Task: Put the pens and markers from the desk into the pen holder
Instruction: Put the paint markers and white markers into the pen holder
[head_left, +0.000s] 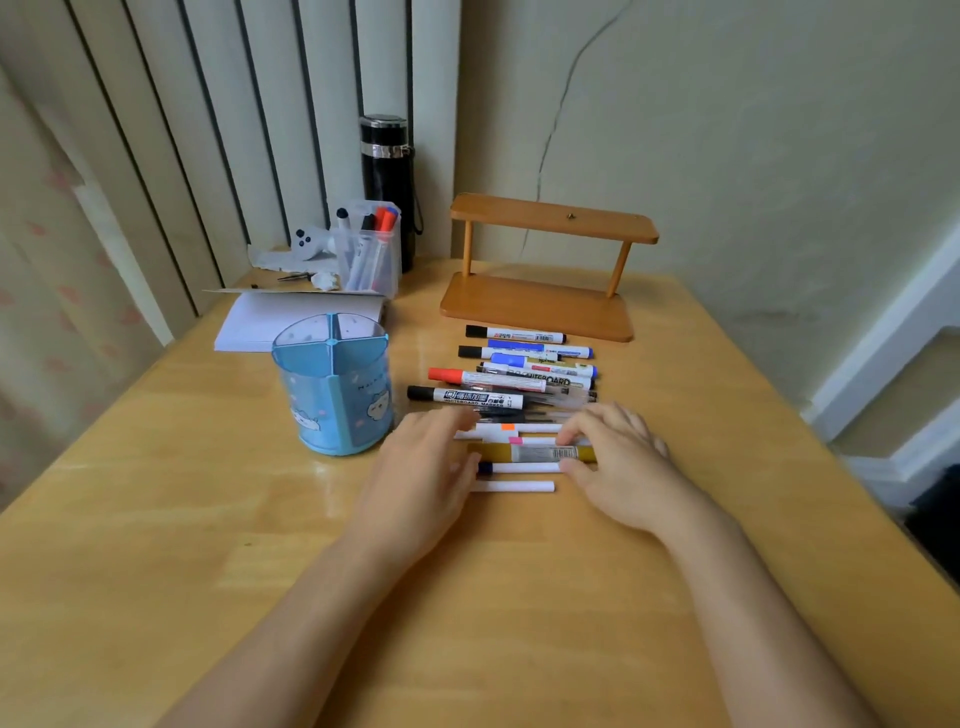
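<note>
Several pens and markers lie side by side in a row on the wooden desk. A round blue pen holder with dividers stands upright to their left, with nothing showing inside. My left hand rests flat at the left ends of the nearest pens, fingers spread. On the right ends lies my right hand, fingertips touching a gold marker. Between the hands lie a thin white pen and a dark-capped white pen. Neither hand grips anything.
A wooden two-tier stand sits behind the pens. At the back left are a clear holder with markers, a black bottle, a white notepad and small clutter. The desk's right edge drops off near the wall.
</note>
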